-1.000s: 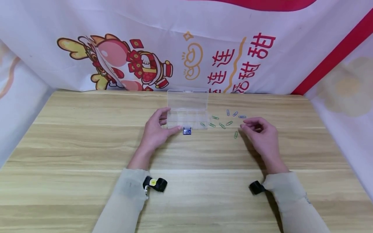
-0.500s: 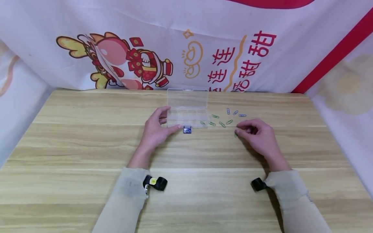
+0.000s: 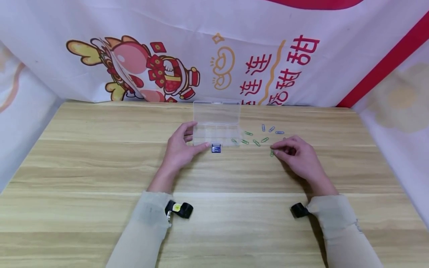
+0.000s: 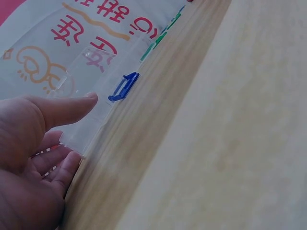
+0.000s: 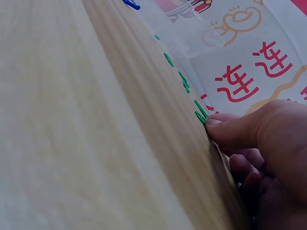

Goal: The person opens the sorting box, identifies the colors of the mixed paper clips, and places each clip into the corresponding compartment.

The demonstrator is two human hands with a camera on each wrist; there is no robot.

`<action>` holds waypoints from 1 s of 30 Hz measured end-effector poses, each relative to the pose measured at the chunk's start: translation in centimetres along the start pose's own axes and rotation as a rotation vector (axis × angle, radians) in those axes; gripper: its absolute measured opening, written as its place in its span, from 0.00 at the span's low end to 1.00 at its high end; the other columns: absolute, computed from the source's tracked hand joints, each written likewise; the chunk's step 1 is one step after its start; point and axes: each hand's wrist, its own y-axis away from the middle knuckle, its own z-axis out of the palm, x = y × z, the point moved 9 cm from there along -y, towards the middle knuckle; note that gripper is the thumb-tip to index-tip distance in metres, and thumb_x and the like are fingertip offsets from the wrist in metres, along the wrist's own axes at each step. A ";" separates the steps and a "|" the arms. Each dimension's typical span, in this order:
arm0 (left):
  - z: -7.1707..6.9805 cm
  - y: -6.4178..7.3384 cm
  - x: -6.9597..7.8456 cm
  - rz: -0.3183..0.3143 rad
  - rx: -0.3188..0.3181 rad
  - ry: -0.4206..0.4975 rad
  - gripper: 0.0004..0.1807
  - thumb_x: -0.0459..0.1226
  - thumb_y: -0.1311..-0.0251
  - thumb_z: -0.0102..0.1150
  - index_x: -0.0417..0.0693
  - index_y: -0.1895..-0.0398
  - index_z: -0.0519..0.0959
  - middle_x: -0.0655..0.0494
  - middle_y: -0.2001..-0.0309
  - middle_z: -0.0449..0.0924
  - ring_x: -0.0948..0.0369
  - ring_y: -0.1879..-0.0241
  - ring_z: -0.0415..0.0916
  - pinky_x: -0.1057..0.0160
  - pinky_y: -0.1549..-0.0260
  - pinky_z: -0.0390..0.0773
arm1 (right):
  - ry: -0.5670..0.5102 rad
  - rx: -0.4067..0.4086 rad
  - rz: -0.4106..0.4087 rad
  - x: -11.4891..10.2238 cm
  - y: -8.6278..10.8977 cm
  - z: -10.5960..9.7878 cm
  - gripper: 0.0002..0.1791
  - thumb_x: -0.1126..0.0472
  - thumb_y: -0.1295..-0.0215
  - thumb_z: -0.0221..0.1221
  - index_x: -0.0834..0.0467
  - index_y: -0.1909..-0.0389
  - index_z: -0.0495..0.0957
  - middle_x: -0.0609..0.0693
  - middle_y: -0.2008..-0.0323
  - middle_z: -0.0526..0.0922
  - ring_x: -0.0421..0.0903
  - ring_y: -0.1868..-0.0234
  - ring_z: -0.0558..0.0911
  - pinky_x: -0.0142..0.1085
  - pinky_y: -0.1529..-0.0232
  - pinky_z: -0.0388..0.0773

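A clear plastic compartment box (image 3: 216,131) with its lid (image 3: 217,112) raised stands at the back of the table, its blue latch (image 3: 216,148) facing front. My left hand (image 3: 180,149) grips the box's left end, thumb along the front edge and fingers round the side. In the left wrist view, the thumb (image 4: 72,109) lies over the clear wall. To the right, my right hand (image 3: 299,156) pinches at a green paper clip (image 3: 272,153) on the table, thumb and fingertips together. Its thumb tip meets green wire in the right wrist view, partly hiding the clip.
Several green paper clips (image 3: 256,143) lie between box and right hand. Another green clip (image 3: 234,141) shows at the box's right end. Blue clips (image 3: 272,129) lie farther back. A printed white cloth (image 3: 151,22) hangs behind the wooden table (image 3: 234,223).
My right hand has moved left and slightly down onto the nearest green paper clip, its fingertips closing together there. The left hand keeps its grip on the box.
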 end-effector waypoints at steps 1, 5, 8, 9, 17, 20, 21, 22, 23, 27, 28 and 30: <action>0.0 0.0 0.0 -0.002 0.001 0.001 0.46 0.38 0.41 0.81 0.55 0.20 0.69 0.45 0.28 0.75 0.47 0.29 0.75 0.51 0.26 0.77 | 0.002 0.002 0.004 0.0 0.0 0.0 0.09 0.57 0.25 0.67 0.51 0.48 0.91 0.52 0.51 0.83 0.48 0.55 0.75 0.29 0.59 0.72; 0.0 0.0 0.0 -0.007 0.001 0.007 0.46 0.38 0.40 0.81 0.55 0.20 0.69 0.45 0.28 0.75 0.47 0.29 0.75 0.51 0.27 0.78 | 0.001 0.008 0.016 0.1 0.0 0.0 0.08 0.58 0.25 0.68 0.54 0.51 0.90 0.53 0.52 0.82 0.48 0.56 0.75 0.29 0.60 0.72; 0.0 0.1 0.0 -0.006 0.000 0.011 0.46 0.38 0.40 0.81 0.55 0.20 0.68 0.45 0.28 0.75 0.48 0.29 0.76 0.50 0.28 0.79 | -0.007 0.011 0.023 0.1 -0.1 0.1 0.07 0.58 0.26 0.68 0.55 0.53 0.89 0.53 0.53 0.81 0.49 0.57 0.76 0.28 0.61 0.72; 0.0 0.1 0.1 -0.006 0.001 0.012 0.46 0.38 0.40 0.81 0.55 0.20 0.68 0.45 0.28 0.75 0.48 0.29 0.76 0.50 0.28 0.79 | -0.009 0.013 0.024 0.1 -0.1 0.1 0.07 0.58 0.26 0.68 0.56 0.53 0.89 0.53 0.54 0.81 0.49 0.57 0.76 0.28 0.62 0.72; 0.0 0.0 0.0 -0.012 -0.001 0.017 0.46 0.38 0.40 0.81 0.56 0.20 0.68 0.45 0.28 0.75 0.48 0.29 0.75 0.51 0.27 0.79 | -0.013 0.008 0.044 0.4 -0.1 0.3 0.07 0.57 0.24 0.67 0.56 0.54 0.87 0.53 0.54 0.80 0.49 0.56 0.75 0.29 0.60 0.72; 0.0 0.0 0.0 -0.016 -0.002 0.014 0.46 0.38 0.40 0.81 0.56 0.20 0.69 0.46 0.28 0.75 0.48 0.29 0.75 0.51 0.27 0.78 | -0.018 0.001 0.044 0.4 -0.1 0.4 0.07 0.57 0.24 0.66 0.56 0.54 0.87 0.53 0.54 0.80 0.49 0.56 0.75 0.29 0.60 0.72; 0.0 0.0 0.0 -0.017 -0.003 0.014 0.45 0.38 0.40 0.81 0.56 0.20 0.69 0.46 0.28 0.75 0.48 0.29 0.75 0.51 0.27 0.78 | -0.019 0.000 0.044 0.4 -0.1 0.4 0.07 0.57 0.23 0.66 0.56 0.54 0.87 0.53 0.55 0.80 0.49 0.56 0.75 0.29 0.60 0.71; 0.0 -0.1 -0.1 -0.018 -0.002 0.012 0.45 0.38 0.40 0.81 0.56 0.20 0.69 0.46 0.28 0.75 0.48 0.29 0.75 0.51 0.27 0.78 | -0.019 -0.001 0.042 0.4 -0.1 0.4 0.07 0.57 0.23 0.66 0.56 0.54 0.87 0.53 0.55 0.80 0.49 0.56 0.74 0.29 0.60 0.71; 0.0 -0.1 -0.1 -0.018 -0.002 0.011 0.45 0.38 0.40 0.81 0.56 0.20 0.69 0.46 0.28 0.75 0.48 0.29 0.75 0.51 0.27 0.78 | -0.020 -0.002 0.041 0.4 -0.1 0.4 0.07 0.57 0.23 0.66 0.56 0.54 0.87 0.53 0.55 0.80 0.49 0.56 0.74 0.29 0.60 0.71; 0.1 -0.1 -0.2 -0.018 -0.003 0.008 0.45 0.39 0.40 0.81 0.56 0.20 0.69 0.46 0.27 0.74 0.48 0.29 0.75 0.51 0.27 0.78 | -0.012 -0.002 0.040 0.3 -0.1 0.5 0.07 0.57 0.23 0.65 0.57 0.54 0.87 0.53 0.55 0.79 0.49 0.56 0.74 0.29 0.59 0.71; 0.1 -0.1 -0.2 -0.017 -0.002 0.006 0.45 0.39 0.40 0.81 0.57 0.20 0.69 0.46 0.27 0.74 0.48 0.28 0.75 0.51 0.26 0.78 | -0.011 -0.003 0.041 0.3 -0.1 0.5 0.07 0.57 0.23 0.65 0.57 0.53 0.87 0.53 0.55 0.79 0.49 0.56 0.74 0.29 0.59 0.71; 0.1 -0.1 -0.2 -0.016 -0.003 0.006 0.45 0.39 0.40 0.81 0.57 0.20 0.69 0.46 0.27 0.74 0.48 0.28 0.75 0.51 0.26 0.78 | -0.008 -0.003 0.045 0.4 -0.1 0.5 0.07 0.57 0.22 0.65 0.56 0.53 0.87 0.53 0.55 0.79 0.49 0.56 0.74 0.30 0.59 0.71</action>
